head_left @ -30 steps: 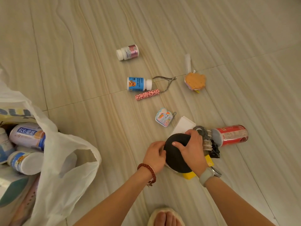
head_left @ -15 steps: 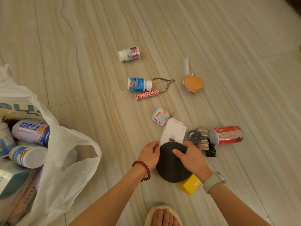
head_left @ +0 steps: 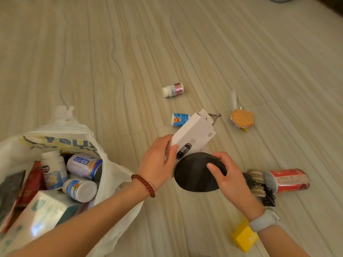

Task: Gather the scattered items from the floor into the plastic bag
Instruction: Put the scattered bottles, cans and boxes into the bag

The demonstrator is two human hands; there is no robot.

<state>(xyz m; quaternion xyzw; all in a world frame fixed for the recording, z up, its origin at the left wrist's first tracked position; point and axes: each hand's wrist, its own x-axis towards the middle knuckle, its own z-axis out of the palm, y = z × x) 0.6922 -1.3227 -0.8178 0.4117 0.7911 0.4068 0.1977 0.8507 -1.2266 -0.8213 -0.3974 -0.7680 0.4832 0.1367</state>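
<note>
White box (head_left: 193, 134) hides the blue bottle (head_left: 178, 119) — partly — behind it.

White box (head_left: 193, 135) held up over the floor: black oval logo near its lower end, letters too small to read. Plastic bag (head_left: 61, 143), upside-down print on the rim, looks like "You…", rest lost in folds. Can (head_left: 84, 165) inside the bag: blue panel w/ white Chinese characters, not clear enough to make out. Yellow box (head_left: 243, 238) bottom right: pale lettering, partly hidden, unreadable. Red can (head_left: 289, 180): white marks, blurred. Small blue bottle (head_left: 179, 120): dog picture, text too tiny.
</note>
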